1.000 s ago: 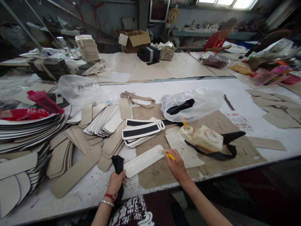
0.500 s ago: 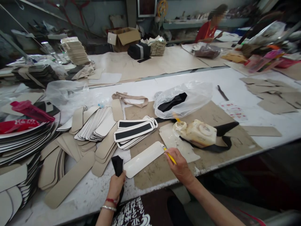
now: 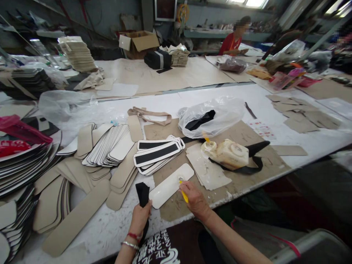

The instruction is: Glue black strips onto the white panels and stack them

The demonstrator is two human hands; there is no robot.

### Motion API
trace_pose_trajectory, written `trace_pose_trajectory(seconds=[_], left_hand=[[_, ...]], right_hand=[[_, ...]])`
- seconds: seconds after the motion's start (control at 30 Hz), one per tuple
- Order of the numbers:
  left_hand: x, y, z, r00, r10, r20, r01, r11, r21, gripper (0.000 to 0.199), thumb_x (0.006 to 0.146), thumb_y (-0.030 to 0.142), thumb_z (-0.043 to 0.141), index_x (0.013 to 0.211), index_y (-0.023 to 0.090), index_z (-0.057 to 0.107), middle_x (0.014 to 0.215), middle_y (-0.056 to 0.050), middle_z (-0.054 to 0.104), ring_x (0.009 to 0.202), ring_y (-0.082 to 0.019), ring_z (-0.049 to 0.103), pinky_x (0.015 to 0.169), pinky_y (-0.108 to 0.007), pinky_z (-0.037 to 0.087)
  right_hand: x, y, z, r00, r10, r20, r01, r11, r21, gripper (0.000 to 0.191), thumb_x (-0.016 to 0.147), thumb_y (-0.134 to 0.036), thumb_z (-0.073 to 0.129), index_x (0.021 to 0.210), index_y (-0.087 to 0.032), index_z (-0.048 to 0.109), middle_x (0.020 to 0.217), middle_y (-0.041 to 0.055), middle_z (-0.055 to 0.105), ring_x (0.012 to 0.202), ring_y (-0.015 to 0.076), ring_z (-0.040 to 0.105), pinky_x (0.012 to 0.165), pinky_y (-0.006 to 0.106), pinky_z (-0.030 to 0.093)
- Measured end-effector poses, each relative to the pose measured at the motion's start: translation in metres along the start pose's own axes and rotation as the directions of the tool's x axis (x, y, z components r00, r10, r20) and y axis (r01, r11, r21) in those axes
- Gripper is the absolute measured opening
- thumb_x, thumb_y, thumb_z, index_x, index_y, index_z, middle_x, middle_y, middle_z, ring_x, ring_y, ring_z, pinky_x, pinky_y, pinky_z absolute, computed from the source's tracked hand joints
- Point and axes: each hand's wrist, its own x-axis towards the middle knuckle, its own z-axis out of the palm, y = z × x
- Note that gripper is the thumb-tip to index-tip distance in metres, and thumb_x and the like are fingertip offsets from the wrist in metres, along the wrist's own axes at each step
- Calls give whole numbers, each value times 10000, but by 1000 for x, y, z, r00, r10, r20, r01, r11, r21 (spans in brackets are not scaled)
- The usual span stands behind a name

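The right hand [image 3: 196,201], pinching the yellow-handled tool [image 3: 184,195], should stroke evenly over the white panel [image 3: 168,190], while the left hand [image 3: 139,219], clasping black strap [image 3: 142,193], steadies panel's near corner

We find white lettering on the dark brown garment [image 3: 182,237] at the lower edge: rows of Chinese characters, one seemingly 米, with smaller Latin-looking letters along the right side, too slanted for us to read whole. On the red packet [image 3: 12,147] at far left we notice pale print, and on the sheet [image 3: 261,131] across the desk [image 3: 165,98] small red marks; we can read neither.
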Motion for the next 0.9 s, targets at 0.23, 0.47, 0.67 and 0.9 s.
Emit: trace_pose_trajectory(seconds=[0.23,0.47,0.67,0.9], left_hand=[[3,1,-5,998,-40,47,40,999,3,384,545,529,563,462,170,454,388,20,426,389,-101,350,428,-254,260],[6,4,-6,994,-53,94,53,999,3,387,565,524,554,453,171,439,375,16,425,392,-104,359,431,-250,269],[8,-3,-3,996,-65,61,66,998,-15,358,579,492,548,455,176,434,370,33,410,369,-96,352,414,-244,263],[9,-4,-4,997,-42,63,45,998,-44,371,553,503,576,459,164,457,376,25,428,376,-98,370,415,-241,279]], right_hand=[[3,-37,-4,991,-14,136,-14,980,198,190,830,-165,422,981,-202,532,897,73,549,882,170,531,777,299,467],[15,5,-2,993,102,-51,-106,991,-85,177,834,-188,427,945,-195,564,919,96,557,910,210,507,799,368,449],[8,-21,13,996,74,47,-77,995,68,172,828,-170,436,942,-187,563,886,88,560,893,197,503,789,355,452],[7,-69,11,981,144,130,-190,849,493,138,817,-186,466,910,-199,568,867,51,574,863,154,526,781,295,446]])
